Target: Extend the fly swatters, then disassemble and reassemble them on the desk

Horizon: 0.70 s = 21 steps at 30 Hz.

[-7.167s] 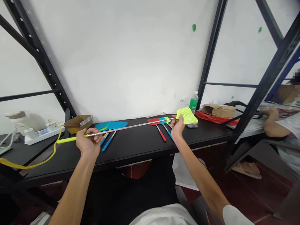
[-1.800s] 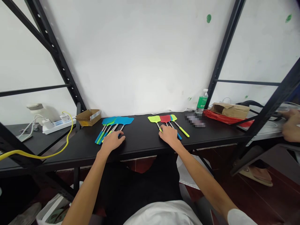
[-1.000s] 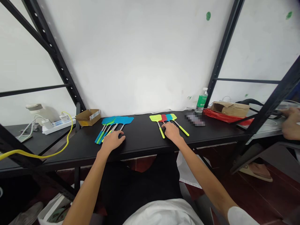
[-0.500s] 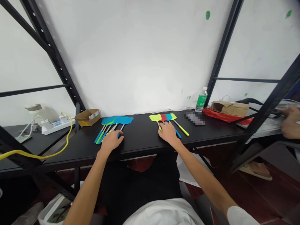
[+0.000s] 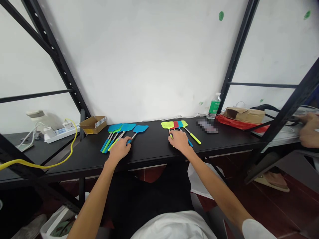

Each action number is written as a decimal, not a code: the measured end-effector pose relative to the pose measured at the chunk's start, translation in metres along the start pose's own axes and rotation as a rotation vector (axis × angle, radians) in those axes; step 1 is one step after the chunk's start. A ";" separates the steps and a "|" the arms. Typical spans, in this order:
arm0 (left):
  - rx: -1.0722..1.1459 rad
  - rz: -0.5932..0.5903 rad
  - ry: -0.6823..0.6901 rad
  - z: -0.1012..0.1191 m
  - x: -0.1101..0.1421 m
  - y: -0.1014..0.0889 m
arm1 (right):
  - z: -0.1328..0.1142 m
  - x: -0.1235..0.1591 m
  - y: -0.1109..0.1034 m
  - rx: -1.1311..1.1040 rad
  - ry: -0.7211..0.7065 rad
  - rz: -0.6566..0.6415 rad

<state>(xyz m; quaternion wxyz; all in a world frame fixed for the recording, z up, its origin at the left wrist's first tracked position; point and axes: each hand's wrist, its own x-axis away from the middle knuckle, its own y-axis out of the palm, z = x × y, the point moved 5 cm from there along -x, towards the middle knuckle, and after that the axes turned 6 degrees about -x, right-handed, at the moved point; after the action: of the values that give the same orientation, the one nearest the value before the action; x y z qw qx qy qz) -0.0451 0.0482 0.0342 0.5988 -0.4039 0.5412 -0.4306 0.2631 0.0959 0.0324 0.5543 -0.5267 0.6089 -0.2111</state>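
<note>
- A steady, low wrist serves best here, I'd judge: a light squeeze on the handle, the head flat on the worktop [image 5: 152,144], and a gentle slide sideways rather than a lift, so the neighbours don't get dragged along.
- The right hand would do well to separate one handle with the fingertips first, since those swatters overlap at their heads.
- The left hand [image 5: 120,149] looks closed around the handle of a blue fly swatter [image 5: 141,128]; its head lies beyond the fingertips, slightly to the right.
- Just left of that hand, a bunch of fly swatters [image 5: 127,127] fans out, heads toward the wall.
- The right hand [image 5: 179,140] bends over a yellow fly swatter [image 5: 167,125], its head past the fingertips; I cannot tell whether the fingers grip the handle.
- Beside that head, toward the bottle [image 5: 214,107], lies a red fly swatter [image 5: 175,124].
</note>
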 end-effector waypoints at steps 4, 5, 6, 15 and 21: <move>0.084 0.118 0.049 0.008 0.001 -0.010 | -0.001 -0.002 -0.013 -0.171 -0.033 0.088; 0.101 0.147 0.060 0.012 0.001 -0.013 | -0.001 -0.002 -0.015 -0.257 -0.043 0.102; 0.119 0.180 0.069 0.016 0.002 -0.018 | -0.002 -0.003 -0.017 -0.359 -0.054 0.110; 0.330 0.316 0.286 0.087 0.028 -0.048 | -0.017 -0.006 0.005 -1.633 0.223 -0.270; 0.380 0.315 0.435 0.122 0.041 -0.048 | -0.020 -0.006 -0.001 -1.899 0.206 -0.135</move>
<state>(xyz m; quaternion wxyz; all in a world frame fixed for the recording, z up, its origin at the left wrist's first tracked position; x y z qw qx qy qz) 0.0743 -0.0034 0.0778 0.5930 -0.0948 0.6224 -0.5020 0.2439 0.0947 0.0419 -0.1737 -0.7692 0.5401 0.2942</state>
